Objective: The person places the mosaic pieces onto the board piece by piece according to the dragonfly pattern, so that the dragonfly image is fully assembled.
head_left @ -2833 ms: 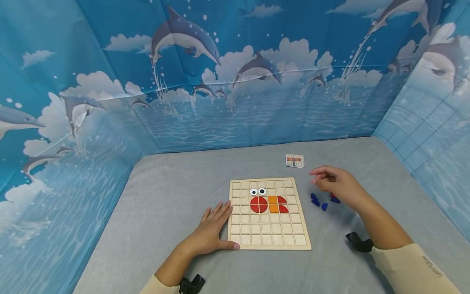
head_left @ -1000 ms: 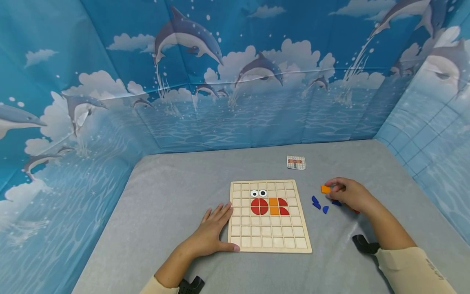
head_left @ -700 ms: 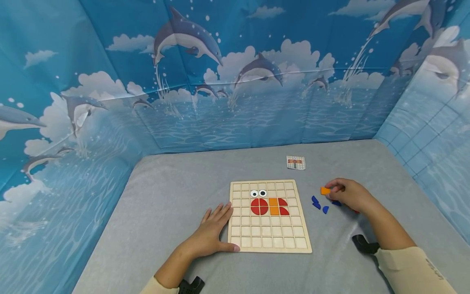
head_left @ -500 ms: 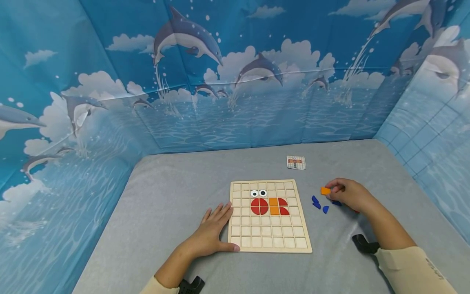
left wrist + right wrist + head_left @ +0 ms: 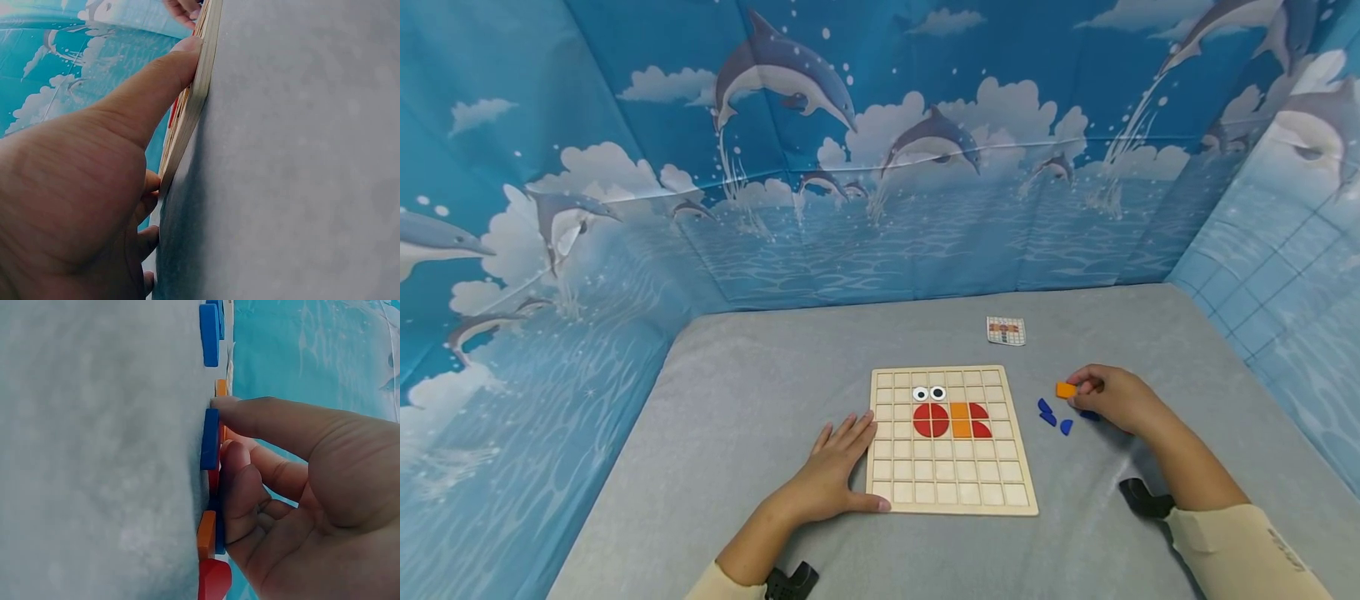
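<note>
My right hand pinches a small orange square tile between thumb and fingertips, low over the cloth to the right of the board. In the right wrist view, a blue piece, another orange piece and a red piece lie close by the fingers. My left hand rests at the left edge of a wooden grid board, fingers spread and thumb on its near left corner. On the board are two eye pieces, a red circle of quarter pieces, an orange block and red curved pieces.
A small pattern card lies beyond the board's far right corner. Several blue pieces lie on the grey cloth between the board and the right hand. A dolphin-print curtain stands behind and at the sides.
Since the earliest frame my right hand has come down to the loose pieces and taken hold of the orange tile. Over the last second it has stayed nearly still; the left hand has not moved.
</note>
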Demonstrator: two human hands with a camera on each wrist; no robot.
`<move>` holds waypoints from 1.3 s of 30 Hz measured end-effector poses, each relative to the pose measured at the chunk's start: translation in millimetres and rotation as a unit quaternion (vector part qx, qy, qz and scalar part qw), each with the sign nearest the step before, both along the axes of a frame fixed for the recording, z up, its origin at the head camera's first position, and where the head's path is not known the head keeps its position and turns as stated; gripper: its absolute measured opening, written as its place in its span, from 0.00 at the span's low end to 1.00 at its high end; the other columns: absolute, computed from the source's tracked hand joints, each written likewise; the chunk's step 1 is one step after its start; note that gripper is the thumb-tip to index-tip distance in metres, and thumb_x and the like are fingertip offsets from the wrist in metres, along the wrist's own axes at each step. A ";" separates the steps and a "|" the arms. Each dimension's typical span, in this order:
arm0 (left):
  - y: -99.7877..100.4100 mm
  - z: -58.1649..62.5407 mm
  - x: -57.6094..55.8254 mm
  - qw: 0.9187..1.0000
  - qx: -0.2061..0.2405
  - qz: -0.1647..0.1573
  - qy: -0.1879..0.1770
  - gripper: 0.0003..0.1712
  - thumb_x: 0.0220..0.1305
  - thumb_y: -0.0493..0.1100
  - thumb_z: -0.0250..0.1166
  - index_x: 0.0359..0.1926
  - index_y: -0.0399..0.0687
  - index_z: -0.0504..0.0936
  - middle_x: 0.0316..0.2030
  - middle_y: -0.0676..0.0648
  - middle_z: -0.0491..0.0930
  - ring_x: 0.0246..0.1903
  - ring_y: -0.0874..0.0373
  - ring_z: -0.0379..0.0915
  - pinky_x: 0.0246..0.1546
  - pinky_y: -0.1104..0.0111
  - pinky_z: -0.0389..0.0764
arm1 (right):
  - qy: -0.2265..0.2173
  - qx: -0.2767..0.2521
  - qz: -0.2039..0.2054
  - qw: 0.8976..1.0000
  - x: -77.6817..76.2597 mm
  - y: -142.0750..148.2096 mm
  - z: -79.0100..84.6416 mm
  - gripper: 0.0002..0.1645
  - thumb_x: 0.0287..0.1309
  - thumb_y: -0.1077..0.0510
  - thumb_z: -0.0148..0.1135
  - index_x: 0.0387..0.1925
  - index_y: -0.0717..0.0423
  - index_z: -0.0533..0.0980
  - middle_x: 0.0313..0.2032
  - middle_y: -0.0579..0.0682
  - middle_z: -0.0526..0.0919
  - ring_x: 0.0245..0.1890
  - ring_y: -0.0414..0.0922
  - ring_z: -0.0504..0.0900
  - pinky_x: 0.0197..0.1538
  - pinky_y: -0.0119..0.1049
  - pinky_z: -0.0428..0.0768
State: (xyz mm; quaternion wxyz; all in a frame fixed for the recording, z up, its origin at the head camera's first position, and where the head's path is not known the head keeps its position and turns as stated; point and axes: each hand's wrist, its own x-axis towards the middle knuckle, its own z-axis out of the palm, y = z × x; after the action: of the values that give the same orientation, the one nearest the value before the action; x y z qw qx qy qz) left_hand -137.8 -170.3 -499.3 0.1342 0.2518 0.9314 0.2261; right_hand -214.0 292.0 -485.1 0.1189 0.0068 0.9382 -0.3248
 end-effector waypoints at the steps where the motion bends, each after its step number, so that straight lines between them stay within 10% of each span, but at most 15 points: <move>1: 0.1 -0.1 -0.2 1.000 0.000 -0.001 0.001 0.67 0.51 0.72 0.72 0.81 0.50 0.49 0.82 0.53 0.43 0.82 0.47 0.35 0.78 0.40 0.38 | 0.000 0.000 0.000 1.000 0.1 0.2 0.5 0.22 0.63 0.54 0.66 0.54 0.64 0.77 0.36 0.53 0.79 0.35 0.47 0.76 0.37 0.36 0.73; 15: 0.5 -0.7 1.2 1.000 0.001 0.002 -0.003 0.68 0.50 0.73 0.72 0.81 0.51 0.48 0.82 0.53 0.42 0.82 0.47 0.36 0.78 0.40 0.38 | -0.002 -0.066 0.003 0.998 6.8 -14.1 21.4 0.30 0.66 0.46 0.64 0.61 0.61 0.75 0.56 0.66 0.81 0.42 0.49 0.82 0.40 0.38 0.80; 39: 0.3 -1.0 1.3 1.000 0.001 -0.002 0.002 0.68 0.50 0.73 0.72 0.81 0.50 0.48 0.82 0.53 0.42 0.82 0.47 0.36 0.78 0.40 0.37 | 0.060 -0.106 0.098 0.988 15.2 -89.2 45.7 0.19 0.63 0.54 0.68 0.54 0.55 0.80 0.39 0.50 0.84 0.38 0.46 0.79 0.40 0.36 0.81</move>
State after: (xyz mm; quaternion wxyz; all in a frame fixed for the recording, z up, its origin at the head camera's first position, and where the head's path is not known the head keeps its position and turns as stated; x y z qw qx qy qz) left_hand -136.5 -170.0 -500.3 0.1323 0.2539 0.9310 0.2266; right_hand -198.8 202.8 -439.5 0.0933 -0.1178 0.9001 -0.4090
